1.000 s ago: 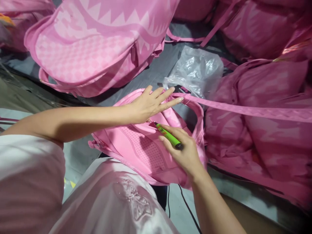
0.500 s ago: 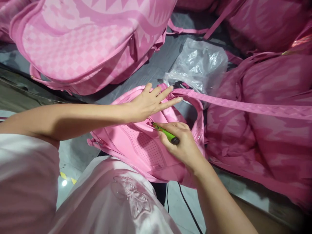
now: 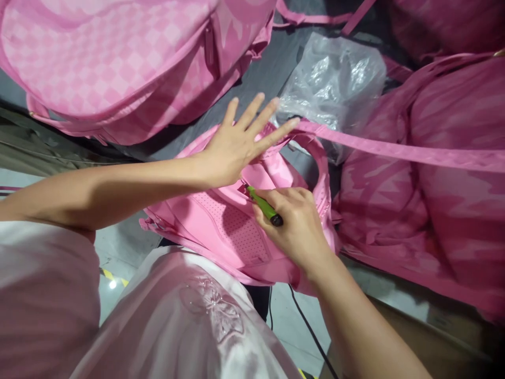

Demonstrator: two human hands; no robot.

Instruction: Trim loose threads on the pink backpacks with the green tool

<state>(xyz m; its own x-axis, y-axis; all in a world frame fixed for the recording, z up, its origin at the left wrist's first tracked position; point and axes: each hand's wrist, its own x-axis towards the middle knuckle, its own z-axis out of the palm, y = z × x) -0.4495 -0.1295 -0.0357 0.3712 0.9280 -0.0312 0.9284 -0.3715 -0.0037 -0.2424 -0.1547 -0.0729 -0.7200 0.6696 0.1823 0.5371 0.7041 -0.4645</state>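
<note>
In front of my body lies a pink backpack (image 3: 236, 226), its dotted mesh panel facing up. My left hand (image 3: 236, 139) is spread over its upper part, fingers stretched out and holding nothing; whether the palm presses on the fabric I cannot tell. Between the thumb and fingers of my right hand (image 3: 294, 221) is a green pen-shaped tool (image 3: 262, 204) with a black rear end. Its dark tip is at the pink fabric just below my left palm. A pink strap (image 3: 394, 150) runs off to the right from near my left fingertips.
A bigger checkered pink backpack (image 3: 130, 68) sits at the upper left. Pink camouflage bags (image 3: 461, 173) line the right side. A crumpled clear plastic bag (image 3: 335, 79) lies on the dark surface (image 3: 268, 79) behind. Black cables (image 3: 305, 326) hang below.
My left hand has moved up a little and its fingers are spread wider. The green tool stays in my right hand, its tip slightly higher. The whole view has shifted somewhat.
</note>
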